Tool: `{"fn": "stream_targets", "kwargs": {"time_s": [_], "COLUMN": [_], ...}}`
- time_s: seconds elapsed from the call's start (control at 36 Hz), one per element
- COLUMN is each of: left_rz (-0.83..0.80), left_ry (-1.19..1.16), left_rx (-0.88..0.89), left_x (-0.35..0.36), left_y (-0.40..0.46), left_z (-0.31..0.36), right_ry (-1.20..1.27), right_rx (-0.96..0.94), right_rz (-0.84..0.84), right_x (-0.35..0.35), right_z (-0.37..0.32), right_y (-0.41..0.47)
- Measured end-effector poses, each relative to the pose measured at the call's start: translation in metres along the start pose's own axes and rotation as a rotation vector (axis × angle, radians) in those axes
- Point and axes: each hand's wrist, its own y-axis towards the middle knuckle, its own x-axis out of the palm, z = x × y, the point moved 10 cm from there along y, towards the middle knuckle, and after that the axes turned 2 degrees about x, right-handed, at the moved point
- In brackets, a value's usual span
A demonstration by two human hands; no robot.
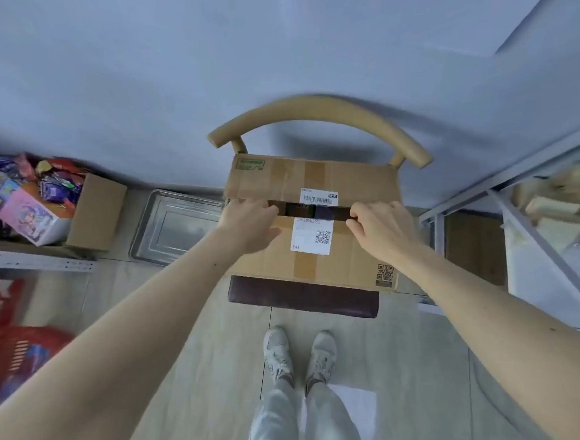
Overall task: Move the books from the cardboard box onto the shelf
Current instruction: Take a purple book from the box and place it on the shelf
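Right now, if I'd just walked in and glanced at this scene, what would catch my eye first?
Most striking is the cardboard box sitting on a chair in the middle, with the left hand and right hand gripping the near flap at the dark gap between its two top flaps. On the left, an open carton overflows with colourful packets, beside a metal tray on the floor. A pale metal shelf frame stands at the right.

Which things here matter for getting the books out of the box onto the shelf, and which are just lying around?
Part of the job:
cardboard box, flaps barely parted
left hand and right hand, fingers at the flap gap
chair under the box
metal shelf

Lying about:
metal tray
snack-filled carton
red basket
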Motion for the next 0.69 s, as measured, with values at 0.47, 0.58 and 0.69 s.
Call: {"fn": "stream_targets", "kwargs": {"time_s": [0.47,0.58,0.69], "left_rz": [-0.434,-0.429,-0.316], "left_ry": [-0.367,-0.214,0.006], "left_rx": [0.076,0.174,0.246], "left_x": [0.036,0.062,0.082], "left_y": [-0.058,-0.062,-0.053], "left_z": [0.021,0.034,0.045], "right_ry": [0.234,0.228,0.291], "right_rx": [0.034,0.025,0.048], "right_rz": [-0.501,-0.597,-0.469], "right_x": [0.023,0.039,0.041], "right_z": [-0.017,-0.025,-0.028], "right_y": [-0.062,-0.064,-0.037]}}
